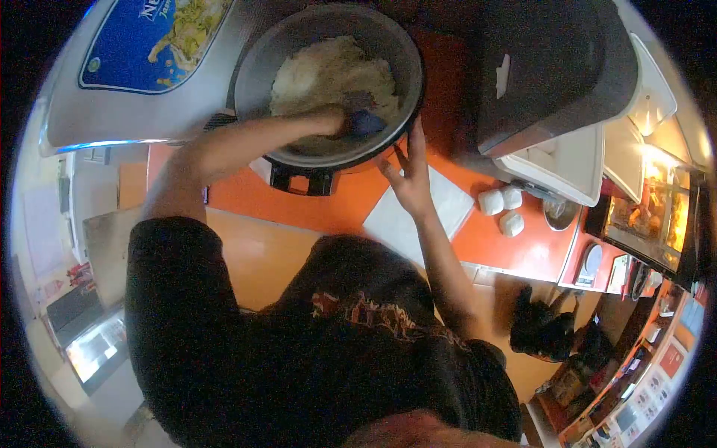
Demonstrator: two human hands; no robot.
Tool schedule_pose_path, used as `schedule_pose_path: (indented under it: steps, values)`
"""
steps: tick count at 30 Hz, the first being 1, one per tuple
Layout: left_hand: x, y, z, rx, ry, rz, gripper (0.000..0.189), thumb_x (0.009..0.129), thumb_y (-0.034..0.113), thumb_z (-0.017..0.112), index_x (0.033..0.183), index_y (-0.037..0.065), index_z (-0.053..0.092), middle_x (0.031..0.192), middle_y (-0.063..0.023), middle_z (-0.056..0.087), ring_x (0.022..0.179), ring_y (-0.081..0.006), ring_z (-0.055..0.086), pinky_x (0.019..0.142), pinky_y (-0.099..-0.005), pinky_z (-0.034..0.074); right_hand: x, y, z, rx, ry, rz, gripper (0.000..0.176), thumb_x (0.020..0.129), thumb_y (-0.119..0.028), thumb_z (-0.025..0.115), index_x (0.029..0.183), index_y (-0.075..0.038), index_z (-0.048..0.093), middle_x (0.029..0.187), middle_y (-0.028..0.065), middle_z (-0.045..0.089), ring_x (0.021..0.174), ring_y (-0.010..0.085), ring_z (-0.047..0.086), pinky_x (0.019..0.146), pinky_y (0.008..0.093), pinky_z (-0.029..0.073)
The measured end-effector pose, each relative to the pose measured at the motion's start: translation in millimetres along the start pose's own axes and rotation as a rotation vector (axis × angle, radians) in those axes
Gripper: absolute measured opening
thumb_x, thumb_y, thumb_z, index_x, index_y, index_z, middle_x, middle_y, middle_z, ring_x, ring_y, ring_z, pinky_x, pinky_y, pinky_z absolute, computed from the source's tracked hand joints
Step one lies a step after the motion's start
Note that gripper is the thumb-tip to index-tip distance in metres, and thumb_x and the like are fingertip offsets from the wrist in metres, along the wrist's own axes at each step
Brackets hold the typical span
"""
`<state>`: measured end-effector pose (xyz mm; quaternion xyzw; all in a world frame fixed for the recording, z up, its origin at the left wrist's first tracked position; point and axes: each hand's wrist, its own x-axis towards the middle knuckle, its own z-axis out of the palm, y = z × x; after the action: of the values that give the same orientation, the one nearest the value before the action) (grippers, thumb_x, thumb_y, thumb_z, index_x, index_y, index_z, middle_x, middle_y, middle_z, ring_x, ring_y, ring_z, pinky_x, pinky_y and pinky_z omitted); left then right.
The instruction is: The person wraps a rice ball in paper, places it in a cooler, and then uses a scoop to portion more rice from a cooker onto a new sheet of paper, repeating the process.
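Observation:
A large round rice cooker point(254, 82) stands at the top of the head view, its pot part filled with pale cooked rice point(306, 78). My left hand point(326, 119) reaches over the rim into the pot. Its fingers are closed around a dark blue rice paddle point(366, 122) that rests against the rice; the handle is mostly hidden by the hand. Outside the cooker, my right hand point(411, 179) grips the right side near the rim, with the thumb spread below.
The cooker stands on an orange counter point(328, 213). A white sheet point(448, 205), several white wrapped bundles point(511, 223) and a metal bowl point(560, 213) lie to the right. A dark grey bin point(553, 82) stands at upper right, a lit display case point(648, 218) beyond. Another person point(541, 325) is at lower right.

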<state>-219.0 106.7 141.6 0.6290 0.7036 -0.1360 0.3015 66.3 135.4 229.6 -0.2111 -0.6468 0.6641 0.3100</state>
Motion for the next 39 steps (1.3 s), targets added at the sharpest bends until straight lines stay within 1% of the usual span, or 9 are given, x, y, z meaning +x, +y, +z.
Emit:
schedule_pose_path:
  steps: [6,10,13,16,20,28,35,38,39]
  values:
    - [4,-7,17,-0.225,-0.274,0.063,0.026,0.092,0.019,0.055,0.105,-0.002,0.066,0.082,-0.0170,0.068,0.066,-0.0276,0.066,0.056,-0.0422,0.053,1,-9,5,-0.091,0.004,-0.004,0.105,0.086,-0.012,0.075,0.161,-0.009,0.002,0.167,0.0153,0.003,0.153,0.0294,0.012,0.120,0.0491,0.027]
    - [-90,30,-71,-0.972,-0.353,-0.255,0.019,0.099,0.027,0.054,0.090,0.012,0.061,0.061,0.0005,0.054,0.046,-0.0140,0.051,0.040,-0.0288,0.042,0,-6,4,-0.031,-0.001,0.017,0.106,0.086,-0.014,0.076,0.161,-0.008,0.001,0.167,0.0156,0.001,0.154,0.0297,0.011,0.120,0.0494,0.028]
    - [-88,5,-91,-1.393,-0.685,-0.262,0.020,0.101,0.031,0.053,0.094,0.012,0.054,0.062,0.0073,0.038,0.045,-0.0038,0.037,0.040,-0.0241,0.035,-1,-1,-2,-0.057,-0.022,0.017,0.105,0.086,-0.015,0.075,0.161,-0.010,0.001,0.168,0.0141,0.000,0.154,0.0296,0.010,0.120,0.0493,0.027]
    - [-82,4,-102,-1.325,-0.529,-0.325,0.020,0.102,0.033,0.052,0.105,0.013,0.053,0.062,0.0098,0.035,0.045,-0.0004,0.033,0.040,-0.0222,0.032,1,-3,-4,-0.071,-0.031,0.004,0.104,0.087,-0.015,0.074,0.162,-0.013,0.002,0.168,0.0124,0.000,0.154,0.0296,0.009,0.121,0.0497,0.026]
    - [-64,-8,-90,-1.176,-0.301,-0.177,0.014,0.097,0.022,0.055,0.093,0.010,0.061,0.061,0.0027,0.048,0.046,-0.0088,0.046,0.041,-0.0290,0.039,-1,4,-7,-0.071,-0.042,0.001,0.102,0.087,-0.016,0.073,0.162,-0.014,0.003,0.168,0.0114,0.001,0.154,0.0297,0.011,0.121,0.0500,0.026]
    - [5,8,-15,-0.135,-0.058,0.042,0.015,0.092,0.015,0.055,0.080,0.008,0.062,0.065,-0.0049,0.057,0.050,-0.0159,0.054,0.044,-0.0354,0.043,-2,-3,-6,-0.140,-0.030,0.039,0.103,0.086,-0.013,0.073,0.162,-0.014,0.004,0.168,0.0107,0.002,0.153,0.0305,0.014,0.120,0.0490,0.028]
    - [-68,30,-62,-0.243,-0.299,0.160,0.017,0.091,0.013,0.055,0.078,0.004,0.061,0.063,-0.0068,0.057,0.050,-0.0182,0.057,0.044,-0.0372,0.045,-3,-2,-5,-0.228,-0.011,-0.009,0.110,0.081,-0.014,0.078,0.161,-0.011,0.002,0.167,0.0150,0.004,0.153,0.0322,0.014,0.119,0.0469,0.030]
    - [-82,-1,-52,-1.253,-0.467,-0.038,0.034,0.099,0.043,0.056,0.094,0.011,0.066,0.062,0.0009,0.051,0.052,-0.0119,0.052,0.043,-0.0299,0.044,-4,1,-2,-0.202,0.004,-0.026,0.111,0.081,-0.020,0.078,0.161,-0.009,0.002,0.167,0.0181,0.006,0.153,0.0340,0.013,0.119,0.0470,0.030]
    - [-92,10,-65,-1.256,-0.426,-0.171,0.027,0.099,0.038,0.056,0.092,0.012,0.060,0.061,0.0030,0.046,0.048,-0.0094,0.047,0.041,-0.0286,0.040,-3,6,-5,-0.247,-0.007,-0.042,0.107,0.083,-0.014,0.076,0.161,-0.011,0.003,0.167,0.0151,0.003,0.153,0.0314,0.013,0.120,0.0470,0.030]
